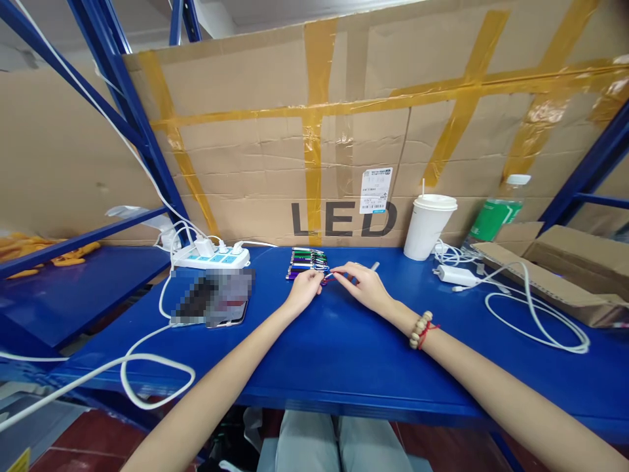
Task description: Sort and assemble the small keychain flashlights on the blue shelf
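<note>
My left hand [305, 292] is closed in a pinch beside a row of slim coloured sticks [301, 267], several of them with thin cord loops at their right ends. A small pale strand [329, 275] spans the gap between my fingertips, too small to name surely. My right hand [364, 286], with a beaded bracelet [421, 330] on its wrist, pinches the strand's other side between thumb and forefinger. A short grey stick [375, 266] shows just behind the right hand's knuckles; whether the hand touches it I cannot tell.
At left are a power strip [216, 257] with plugs and a phone [230, 321]. A white cup [428, 226], green-labelled bottle [497, 213], charger [455, 275] with looped cable and open cardboard box [574, 275] stand at right. A large cardboard sheet [246, 170] walls the back.
</note>
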A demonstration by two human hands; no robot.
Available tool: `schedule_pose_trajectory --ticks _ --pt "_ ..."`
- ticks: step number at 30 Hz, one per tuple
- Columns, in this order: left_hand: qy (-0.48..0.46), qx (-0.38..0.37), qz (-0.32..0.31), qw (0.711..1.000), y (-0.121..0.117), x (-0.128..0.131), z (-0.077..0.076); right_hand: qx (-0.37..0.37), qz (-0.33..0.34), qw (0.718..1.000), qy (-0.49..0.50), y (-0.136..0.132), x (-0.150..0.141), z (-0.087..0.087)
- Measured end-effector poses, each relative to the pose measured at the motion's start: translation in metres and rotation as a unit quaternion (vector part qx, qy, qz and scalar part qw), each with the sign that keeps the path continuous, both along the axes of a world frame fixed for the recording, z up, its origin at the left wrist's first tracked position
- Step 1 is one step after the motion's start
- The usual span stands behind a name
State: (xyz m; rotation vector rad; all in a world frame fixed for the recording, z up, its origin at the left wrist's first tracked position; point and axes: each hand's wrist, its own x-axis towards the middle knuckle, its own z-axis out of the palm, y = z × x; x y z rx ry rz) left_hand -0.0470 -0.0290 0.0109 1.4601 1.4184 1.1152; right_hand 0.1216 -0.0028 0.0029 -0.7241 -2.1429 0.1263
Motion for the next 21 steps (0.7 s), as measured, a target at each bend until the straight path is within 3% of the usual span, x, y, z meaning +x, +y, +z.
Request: schedule_pose_trajectory --ticks 6,15,21 --pt "-0.022 -0.013 -0.037 0.999 -0.008 0.005 0.008 -0.055 0.004 0.997 0.061 0.000 -0.002 0.000" --pt "-0.092 -0.046 -0.064 0.993 -0.008 0.011 0.005 -0.276 0.010 0.942 0.189 -0.004 -0.011 0.001" --pt "-0.096 -0.056 -0.063 0.992 -0.008 0.011 0.009 -0.307 0.042 0.922 0.231 0.001 -0.013 -0.001"
